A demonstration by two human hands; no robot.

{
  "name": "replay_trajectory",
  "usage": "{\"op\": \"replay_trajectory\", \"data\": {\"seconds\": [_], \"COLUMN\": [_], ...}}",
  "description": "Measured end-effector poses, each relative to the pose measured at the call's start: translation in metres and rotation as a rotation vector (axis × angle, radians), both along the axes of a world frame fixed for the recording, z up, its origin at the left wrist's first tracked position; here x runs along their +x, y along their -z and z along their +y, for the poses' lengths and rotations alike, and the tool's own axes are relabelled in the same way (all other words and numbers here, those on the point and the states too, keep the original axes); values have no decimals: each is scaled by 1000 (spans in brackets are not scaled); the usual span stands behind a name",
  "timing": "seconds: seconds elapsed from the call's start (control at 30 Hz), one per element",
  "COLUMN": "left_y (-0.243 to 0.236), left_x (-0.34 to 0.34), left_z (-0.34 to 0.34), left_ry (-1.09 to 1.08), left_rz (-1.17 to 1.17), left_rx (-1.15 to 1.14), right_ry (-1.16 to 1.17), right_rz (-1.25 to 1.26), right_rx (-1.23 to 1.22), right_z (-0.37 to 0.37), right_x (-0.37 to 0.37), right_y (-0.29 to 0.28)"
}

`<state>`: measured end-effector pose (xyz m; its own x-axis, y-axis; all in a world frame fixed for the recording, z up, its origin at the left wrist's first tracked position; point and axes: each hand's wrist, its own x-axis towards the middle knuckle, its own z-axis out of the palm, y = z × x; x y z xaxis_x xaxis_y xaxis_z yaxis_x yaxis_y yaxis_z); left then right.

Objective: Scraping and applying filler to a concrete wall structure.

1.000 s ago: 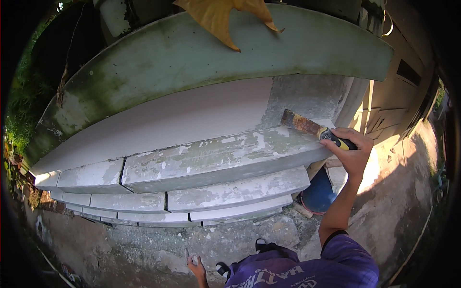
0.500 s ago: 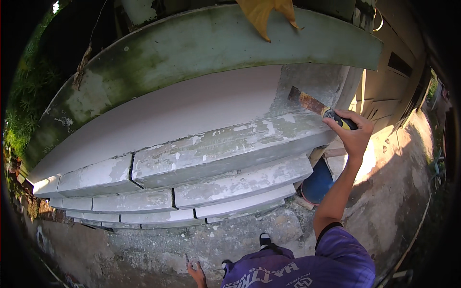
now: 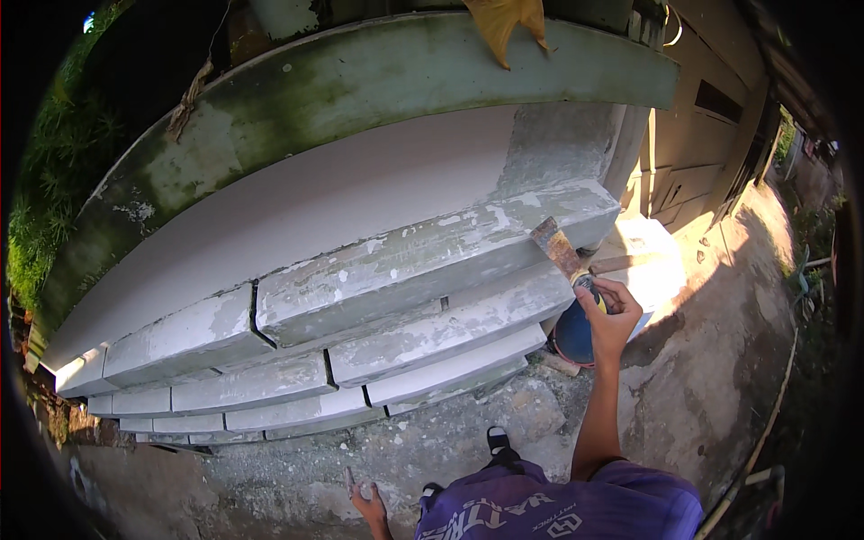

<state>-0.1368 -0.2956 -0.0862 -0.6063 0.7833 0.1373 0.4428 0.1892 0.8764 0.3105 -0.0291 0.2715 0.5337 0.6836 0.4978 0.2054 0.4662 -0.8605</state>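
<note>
My right hand (image 3: 610, 317) grips the black-and-yellow handle of a putty knife (image 3: 560, 252). Its rusty blade lies against the right end of a grey stepped wall (image 3: 423, 261) with patches of white filler. My left hand (image 3: 364, 497) hangs low near the ground with its fingers apart and nothing in it. My arm reaches up from a purple shirt at the lower edge.
A blue bucket (image 3: 571, 335) stands on the ground just below my right hand. A green mossy ledge (image 3: 360, 81) caps the wall, with a yellow dry leaf (image 3: 506, 22) on it. The ground is rough concrete (image 3: 720, 360). A tan panelled wall (image 3: 711, 135) stands at the right, grass at the far left.
My right hand and the putty knife have moved down the wall's right end, from the upper step to a lower one. My view has shifted to the right. The left hand stays low.
</note>
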Motion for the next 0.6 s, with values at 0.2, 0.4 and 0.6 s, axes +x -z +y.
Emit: {"op": "replay_trajectory", "data": {"seconds": [0.2, 0.4, 0.6], "left_y": [-61, -140, -206], "left_x": [7, 18, 26], "left_z": [15, 89, 159], "left_ry": [-18, 21, 125], "left_rz": [146, 251, 399], "left_rx": [-41, 138, 481], "right_ry": [-178, -328, -428], "right_rz": [579, 564, 709], "right_rx": [-135, -180, -160], "right_z": [-60, -101, -123], "right_x": [-42, -70, -76], "right_y": [71, 83, 86]}}
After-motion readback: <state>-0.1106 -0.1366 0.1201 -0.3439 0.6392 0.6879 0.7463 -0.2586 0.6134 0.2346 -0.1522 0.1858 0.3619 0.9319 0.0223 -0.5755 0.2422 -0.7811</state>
